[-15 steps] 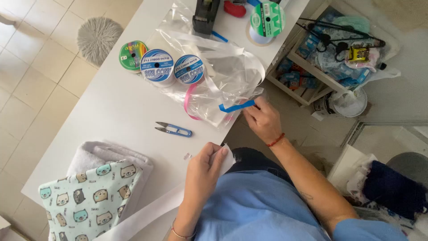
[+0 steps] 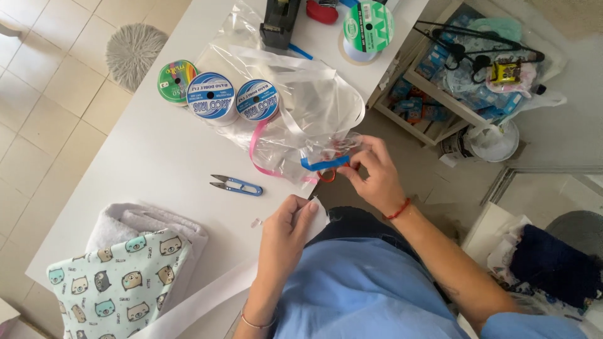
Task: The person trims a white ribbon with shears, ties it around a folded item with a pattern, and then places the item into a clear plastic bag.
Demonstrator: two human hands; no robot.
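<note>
A: Starting at the left edge, what lies on the white table (image 2: 157,157)?

B: At the near left corner sits a folded stack of cloth: a pale green fabric printed with animal faces (image 2: 116,285) on top of a grey-white towel (image 2: 147,223). Further up are three ribbon spools in a row, a green one (image 2: 177,81) and two blue-and-white ones (image 2: 211,98), (image 2: 257,100), touching one another.

A: And in the middle?

B: A small pair of blue-handled thread snips (image 2: 235,184) lies flat on the bare table, well apart from both hands. Below it the left hand (image 2: 286,235) pinches the end of a white fabric strip (image 2: 207,298) between thumb and fingers; the strip runs down and left along the table edge.

A: What about the clear plastic?

B: A crumpled clear plastic bag (image 2: 301,107) spreads from the spools to the table edge, with a pink ribbon (image 2: 254,150) curling under it. Beyond it stand a black tape dispenser (image 2: 279,22) and a green-and-white roll (image 2: 367,25).

A: And the right side?

B: The right hand (image 2: 374,176), a red cord at its wrist, is closed on the bag's lower edge, fingers grasping the plastic together with a blue ribbon (image 2: 323,163) and a small orange loop (image 2: 326,177). Further right, off the table, a shelf (image 2: 440,94) holds cluttered supplies
</note>
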